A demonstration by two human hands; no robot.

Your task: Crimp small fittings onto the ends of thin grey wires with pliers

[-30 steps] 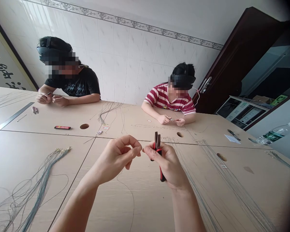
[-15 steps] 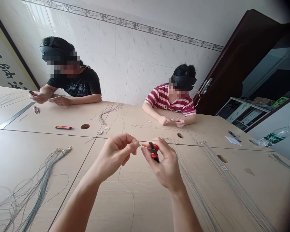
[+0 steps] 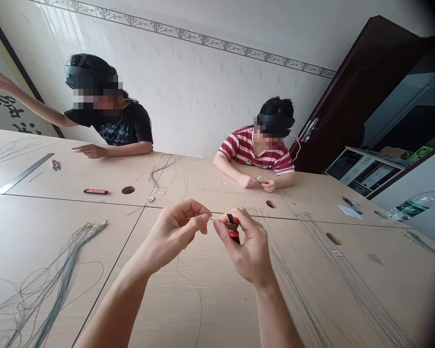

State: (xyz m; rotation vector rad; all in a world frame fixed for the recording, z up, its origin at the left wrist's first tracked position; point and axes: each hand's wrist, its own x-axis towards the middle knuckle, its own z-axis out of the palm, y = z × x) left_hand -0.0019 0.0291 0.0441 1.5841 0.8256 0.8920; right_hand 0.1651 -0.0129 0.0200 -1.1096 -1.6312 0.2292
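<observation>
My left hand (image 3: 181, 232) pinches the end of a thin cord (image 3: 200, 299) between thumb and forefinger. From under that hand the cord hangs down and trails over the table towards me. Close on the right, my right hand (image 3: 248, 241) is closed around small pliers (image 3: 233, 228) with red and black handles, their dark jaws pointing up. Its thumb and forefinger meet near a short bit at the cord's end, too small to make out. The two hands' fingertips almost touch above the table.
Bundles of grey cords (image 3: 63, 280) with brass-coloured ends lie at left, and more cords (image 3: 348, 270) at right. A red and black box cutter (image 3: 95, 191), a steel ruler (image 3: 25, 173) and a bottle (image 3: 418, 205) rest on the table (image 3: 159, 309). Two people sit opposite.
My hands have barely shifted; the pliers tilt slightly more upright. The person at the left has raised one arm out to the side. A bit of something reddish appears at the right edge.
</observation>
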